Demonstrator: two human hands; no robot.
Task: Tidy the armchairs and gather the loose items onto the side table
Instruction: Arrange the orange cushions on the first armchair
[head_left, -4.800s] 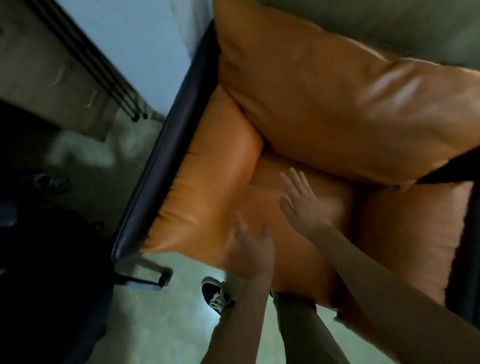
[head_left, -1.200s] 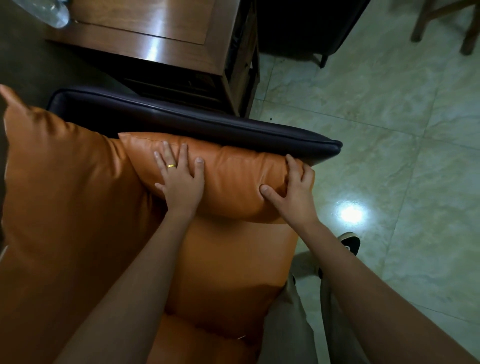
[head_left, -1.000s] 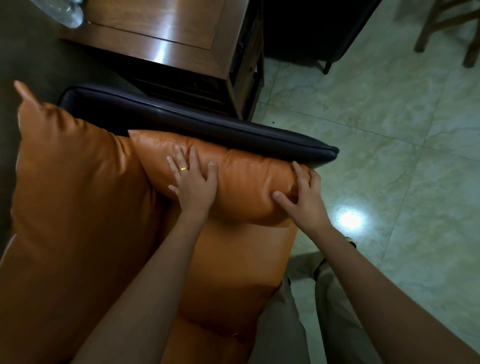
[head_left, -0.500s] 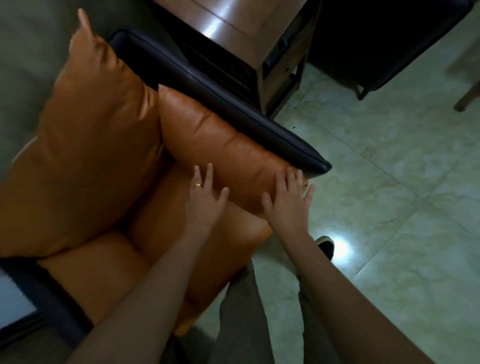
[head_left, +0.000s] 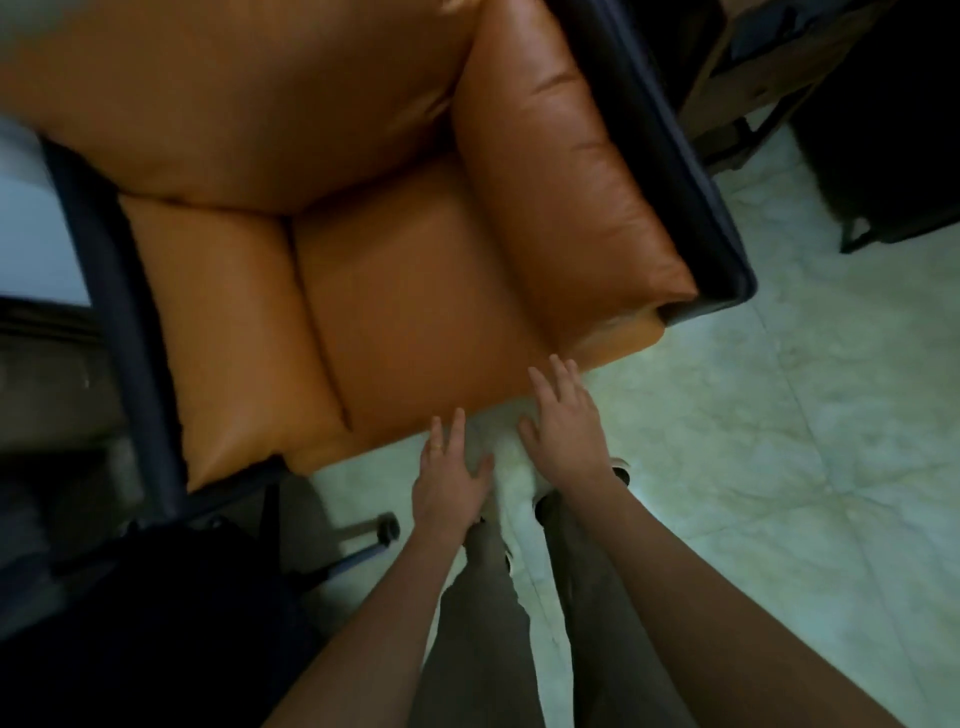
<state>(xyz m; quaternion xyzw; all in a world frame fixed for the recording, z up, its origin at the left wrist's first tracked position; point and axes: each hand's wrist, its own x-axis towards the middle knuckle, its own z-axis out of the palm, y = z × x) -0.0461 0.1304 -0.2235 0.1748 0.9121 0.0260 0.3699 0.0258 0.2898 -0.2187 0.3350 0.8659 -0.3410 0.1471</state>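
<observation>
An orange leather armchair (head_left: 410, 291) with a dark frame (head_left: 670, 156) fills the upper middle of the head view. Its back cushion (head_left: 249, 93) lies at the top, the right arm cushion (head_left: 566, 171) along the right side, the left arm cushion (head_left: 223, 322) at the left. My left hand (head_left: 449, 478) hovers over the floor just off the seat's front edge, fingers apart, holding nothing. My right hand (head_left: 563, 426) is open too, its fingertips at the seat's front right corner. The wooden side table (head_left: 737, 78) shows partly beyond the chair's right arm.
A pale tiled floor (head_left: 779, 467) spreads to the right and below. A dark piece of furniture (head_left: 883, 130) stands at the upper right. A black bulky object (head_left: 145, 613) with metal legs sits at the lower left. My legs and shoes are under my hands.
Both hands have left the right arm cushion and drawn back to the seat's front edge. My view has swung so the whole chair is seen from the front.
</observation>
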